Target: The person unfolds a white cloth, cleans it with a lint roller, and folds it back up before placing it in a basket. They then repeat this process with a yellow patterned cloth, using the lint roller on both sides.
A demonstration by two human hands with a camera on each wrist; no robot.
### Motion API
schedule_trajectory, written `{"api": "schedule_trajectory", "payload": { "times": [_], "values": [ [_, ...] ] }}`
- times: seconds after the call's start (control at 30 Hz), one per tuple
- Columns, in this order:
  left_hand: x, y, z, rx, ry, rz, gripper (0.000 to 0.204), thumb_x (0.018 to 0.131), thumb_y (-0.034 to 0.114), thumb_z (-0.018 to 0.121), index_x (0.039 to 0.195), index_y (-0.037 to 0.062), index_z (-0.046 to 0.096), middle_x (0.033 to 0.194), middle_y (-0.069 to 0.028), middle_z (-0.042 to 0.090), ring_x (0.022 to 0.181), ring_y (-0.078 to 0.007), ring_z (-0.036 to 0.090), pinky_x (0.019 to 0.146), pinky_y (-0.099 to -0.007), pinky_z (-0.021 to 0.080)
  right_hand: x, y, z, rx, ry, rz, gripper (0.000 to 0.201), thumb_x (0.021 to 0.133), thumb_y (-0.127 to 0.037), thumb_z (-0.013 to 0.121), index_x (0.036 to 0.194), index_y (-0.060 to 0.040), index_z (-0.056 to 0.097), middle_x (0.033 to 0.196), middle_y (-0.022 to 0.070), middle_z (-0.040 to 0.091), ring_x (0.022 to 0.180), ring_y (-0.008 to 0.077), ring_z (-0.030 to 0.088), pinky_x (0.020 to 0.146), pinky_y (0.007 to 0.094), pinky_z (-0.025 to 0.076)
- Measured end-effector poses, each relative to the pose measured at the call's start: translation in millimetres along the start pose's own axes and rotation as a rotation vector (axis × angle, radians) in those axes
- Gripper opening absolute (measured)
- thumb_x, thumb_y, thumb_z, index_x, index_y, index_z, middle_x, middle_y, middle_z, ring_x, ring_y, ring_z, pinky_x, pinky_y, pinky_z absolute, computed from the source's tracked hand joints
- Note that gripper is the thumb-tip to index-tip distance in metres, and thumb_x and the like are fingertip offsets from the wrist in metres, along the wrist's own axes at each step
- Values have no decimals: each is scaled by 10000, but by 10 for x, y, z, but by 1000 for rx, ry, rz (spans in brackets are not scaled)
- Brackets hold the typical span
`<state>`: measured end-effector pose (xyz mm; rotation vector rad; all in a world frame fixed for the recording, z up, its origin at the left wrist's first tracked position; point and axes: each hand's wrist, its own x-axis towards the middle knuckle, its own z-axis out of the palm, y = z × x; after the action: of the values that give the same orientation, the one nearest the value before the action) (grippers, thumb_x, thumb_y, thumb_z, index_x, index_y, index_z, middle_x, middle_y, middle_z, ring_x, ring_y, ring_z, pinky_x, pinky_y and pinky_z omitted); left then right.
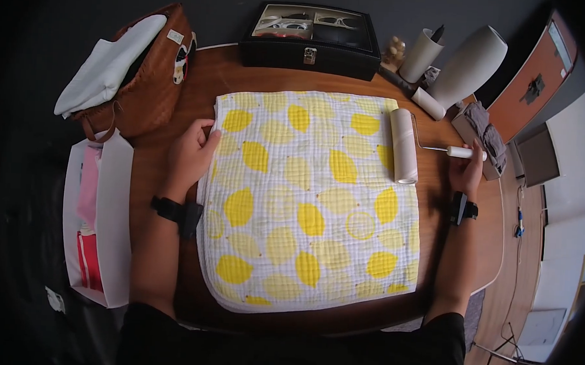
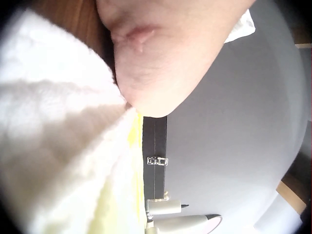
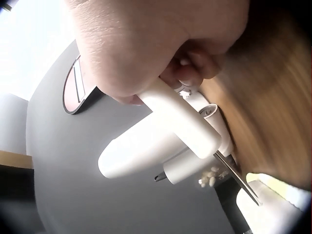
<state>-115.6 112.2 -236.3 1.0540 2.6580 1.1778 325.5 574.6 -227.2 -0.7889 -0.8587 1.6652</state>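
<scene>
A folded muslin cloth (image 1: 298, 202), white with yellow lemons, lies spread on the wooden table. At its upper left edge my left hand (image 1: 194, 153) pinches the fabric. Creases in the cloth (image 2: 58, 107) run together toward that hand (image 2: 156, 63) in the left wrist view; the fingertips are hidden there. My right hand (image 1: 466, 172), right of the cloth, grips the white handle of a lint roller (image 1: 405, 147). The roller's head stands over the cloth's upper right edge. In the right wrist view, fingers curl round the handle (image 3: 183, 119), and its metal rod runs to the roller head.
Behind the cloth stands a black glasses case (image 1: 311, 43). A brown bag (image 1: 140, 78) with white fabric and a white box (image 1: 98, 220) of clothes are at left. A white cup (image 1: 421, 56), a tall white vessel (image 1: 467, 66) and a box of grey cloth (image 1: 480, 135) stand right.
</scene>
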Motion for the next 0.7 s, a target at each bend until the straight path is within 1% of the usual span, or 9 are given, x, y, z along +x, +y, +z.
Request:
{"api": "schedule_trajectory", "payload": {
  "times": [0.03, 0.07, 0.17, 0.23, 0.3, 0.4, 0.5, 0.63, 0.7],
  "values": [
    [1, 1, 3, -2, -2, -2, 312, 1044, 301, 731, 1246, 64, 718, 681, -28, 548, 617, -160, 560, 608, -362, 451, 20, -13, -43, -7, -18, 8, 264, 1037, -331, 757, 946, -108, 649, 840, 5, 664, 632, 114, 505, 603, 287, 437],
    [5, -2, 1, -4, -4, -2, 311, 1044, 302, 732, 1246, 66, 718, 680, -28, 547, 616, -160, 560, 608, -362, 451, -37, 27, 121, -4, 97, -15, 237, 1034, -313, 763, 963, -105, 675, 824, -12, 650, 622, 104, 485, 622, 300, 479],
    [6, 5, -5, 9, -6, -2, 312, 1045, 307, 733, 1245, 70, 719, 679, -27, 546, 615, -160, 557, 606, -363, 449, -462, 97, 650, -124, 83, 15, 247, 1056, -316, 734, 1000, -78, 697, 781, -17, 623, 614, 99, 478, 608, 303, 458],
    [9, 10, -8, 16, -5, -1, 311, 1046, 309, 733, 1245, 71, 719, 678, -26, 546, 614, -159, 555, 605, -362, 448, -445, 211, 514, -207, -317, 170, 303, 1083, -320, 692, 1061, -19, 720, 716, -25, 552, 619, 80, 470, 587, 268, 380],
    [7, 1, 3, 13, -7, 0, 309, 1048, 308, 732, 1246, 72, 719, 678, -23, 545, 613, -158, 553, 604, -360, 447, -782, 190, 891, -399, -352, 219, 332, 1103, -301, 644, 1068, 13, 746, 697, -17, 554, 614, 68, 450, 572, 244, 333],
    [9, -17, 8, 3, -8, 2, 306, 1049, 304, 731, 1247, 71, 720, 678, -21, 548, 613, -155, 551, 603, -357, 445, -1026, 261, 1144, -382, -367, 258, 355, 1096, -301, 648, 1110, 33, 767, 715, -12, 578, 626, 69, 462, 580, 241, 346],
    [12, -41, 13, -1, -8, 17, 305, 1051, 301, 730, 1250, 70, 719, 676, -18, 539, 613, -153, 547, 607, -355, 447, -1128, 268, 1205, -354, -443, 241, 352, 1087, -295, 657, 1119, 38, 765, 732, -2, 608, 638, 73, 485, 590, 236, 358],
    [6, -17, 11, -4, -5, 13, 303, 1054, 302, 724, 1247, 69, 716, 672, -22, 520, 612, -157, 543, 610, -360, 447, -1373, 153, 1312, -196, -500, 386, 333, 1098, -266, 633, 1105, 37, 770, 743, 14, 645, 619, 67, 515, 558, 218, 396],
    [3, -19, 16, 13, 2, 8, 302, 1054, 303, 722, 1245, 69, 714, 674, -24, 517, 616, -159, 543, 613, -362, 448, -1491, 97, 1358, -116, -646, 476, 323, 1102, -258, 627, 1105, 32, 770, 745, 14, 655, 609, 64, 523, 545, 216, 402]
  ]
}}
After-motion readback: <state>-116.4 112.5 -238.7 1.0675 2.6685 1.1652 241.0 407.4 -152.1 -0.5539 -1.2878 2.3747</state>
